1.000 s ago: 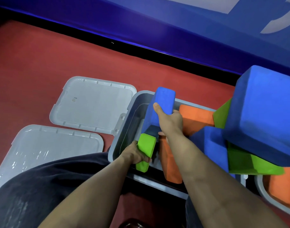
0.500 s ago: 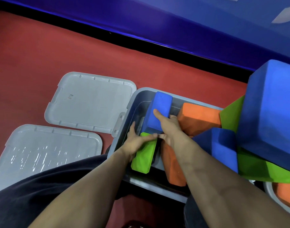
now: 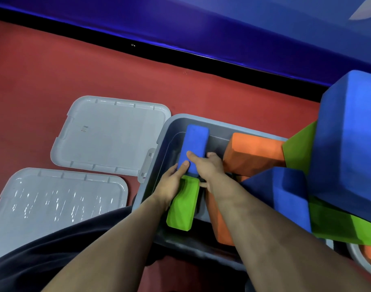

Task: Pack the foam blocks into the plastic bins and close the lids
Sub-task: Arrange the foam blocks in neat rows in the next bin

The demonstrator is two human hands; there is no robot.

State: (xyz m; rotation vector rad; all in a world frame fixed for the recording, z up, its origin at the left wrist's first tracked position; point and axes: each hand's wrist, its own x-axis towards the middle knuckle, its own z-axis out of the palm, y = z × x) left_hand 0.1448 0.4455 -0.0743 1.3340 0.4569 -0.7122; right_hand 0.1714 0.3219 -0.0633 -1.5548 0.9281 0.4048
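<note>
Head view: both hands, left (image 3: 172,184) and right (image 3: 207,167), grip one blue block (image 3: 194,148) against the grey bin (image 3: 165,131)'s open left side, two lids (image 3: 110,135) alongside.

Bare forearms, no sleeves visible. Left hand (image 3: 172,183), right hand (image 3: 209,169): no gloves, rings, watch. Dark navy garment (image 3: 60,251) at 7 o'clock.

Blue block (image 3: 194,152) sank (deeper into bin (image 3: 167,127)).
</note>
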